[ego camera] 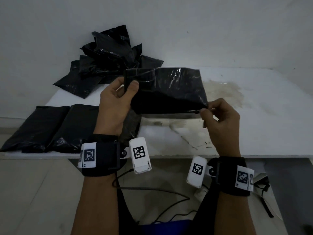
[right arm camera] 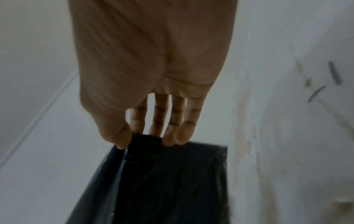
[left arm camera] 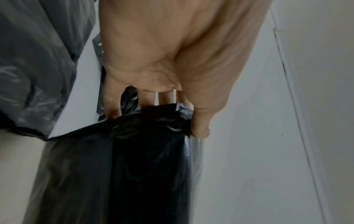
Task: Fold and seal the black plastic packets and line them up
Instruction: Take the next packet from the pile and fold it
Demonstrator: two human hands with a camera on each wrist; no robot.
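Note:
A black plastic packet is held up above the white table between both hands. My left hand pinches its left end with thumb in front and fingers behind; the same packet hangs from that hand in the left wrist view. My right hand pinches the packet's lower right corner between thumb and fingertips; the right wrist view has that hand on the packet's top edge. Two flat packets lie side by side at the table's front left.
A loose heap of black packets sits at the table's back left against the white wall. A brownish stain marks the table at the right. Cables hang below the table's front edge.

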